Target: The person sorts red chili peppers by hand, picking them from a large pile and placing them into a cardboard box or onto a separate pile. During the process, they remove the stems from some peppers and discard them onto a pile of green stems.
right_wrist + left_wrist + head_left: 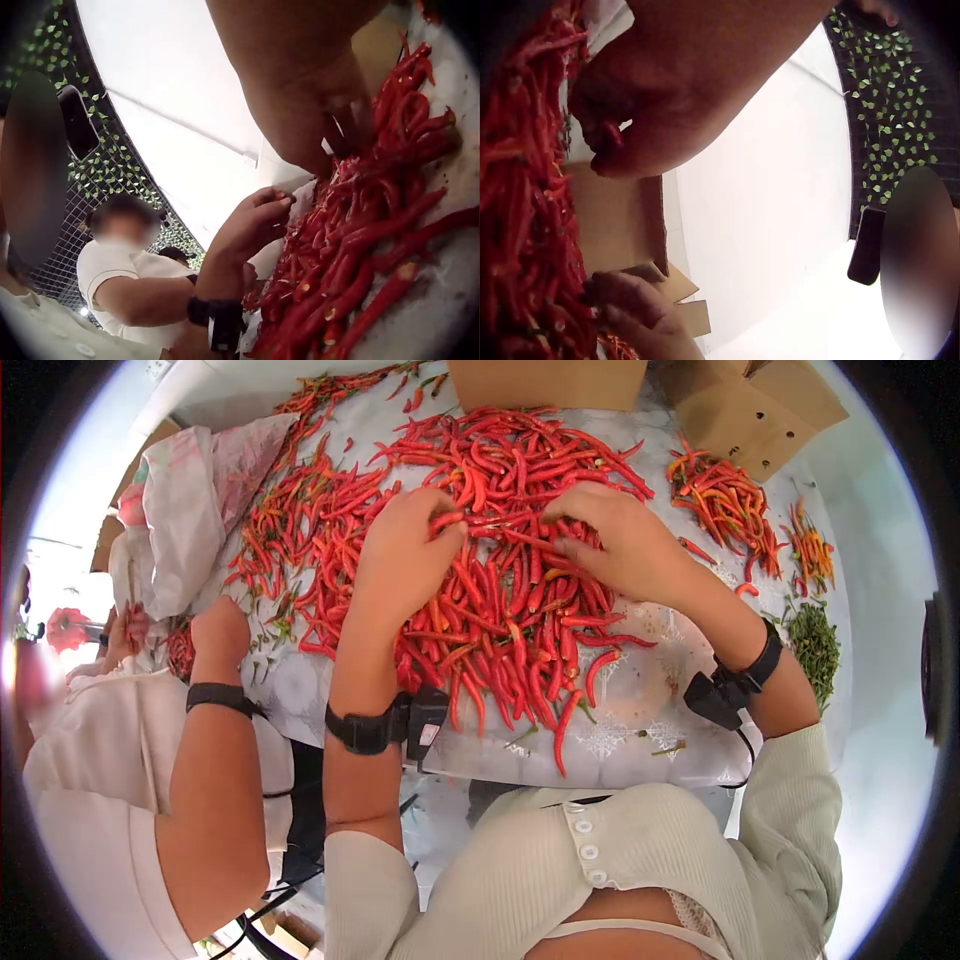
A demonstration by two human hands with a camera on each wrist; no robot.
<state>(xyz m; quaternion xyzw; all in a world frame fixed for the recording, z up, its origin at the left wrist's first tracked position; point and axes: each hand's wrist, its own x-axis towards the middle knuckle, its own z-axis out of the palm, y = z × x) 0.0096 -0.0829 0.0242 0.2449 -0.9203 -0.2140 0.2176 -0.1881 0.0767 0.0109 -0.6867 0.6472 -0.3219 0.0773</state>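
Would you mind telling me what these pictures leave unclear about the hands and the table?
- Head view: right hand, fingertips sunk in the chilli pile; its grip is hidden.
- Left wrist view: left hand, pinching a chilli, fills the frame, dark and blurred.
- Head view: cardboard box cut by the top edge; green heap too small to name.

Fingertips of right hand (615,545) deep among chillies (500,620)

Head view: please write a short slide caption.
The left hand and right hand pick through a heap of red chillies on a table.
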